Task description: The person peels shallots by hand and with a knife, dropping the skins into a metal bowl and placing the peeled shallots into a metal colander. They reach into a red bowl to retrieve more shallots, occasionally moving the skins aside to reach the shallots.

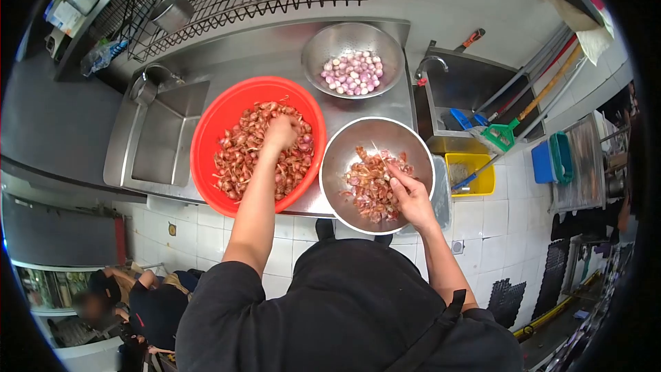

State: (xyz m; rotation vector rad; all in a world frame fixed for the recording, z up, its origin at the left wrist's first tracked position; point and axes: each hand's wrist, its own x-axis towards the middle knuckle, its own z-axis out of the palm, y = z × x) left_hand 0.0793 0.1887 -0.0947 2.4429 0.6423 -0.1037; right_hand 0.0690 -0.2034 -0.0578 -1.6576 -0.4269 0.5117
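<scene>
My left hand (281, 132) reaches down into a wide red basin (206, 172) full of unpeeled shallots (241, 158). Its fingertips are turned away among the shallots, so their grip is hidden. Over a steel bowl (337, 200) my right hand (409, 196) is closed on a slim, pale, pointed tool (379, 153) that looks like a small knife. Reddish-brown shallot skins (372, 193) lie in that bowl below the hand. Behind it stands a steel colander (317, 52) with peeled, pale purple shallots (352, 72).
A sink (162, 145) is set in the steel counter (255, 62) at left; another sink (475, 89) lies at right. Overhead hangs a wire rack (234, 0) with utensils. A yellow bin (482, 182) and long-handled brushes stand at right. Another person (155, 310) is at lower left.
</scene>
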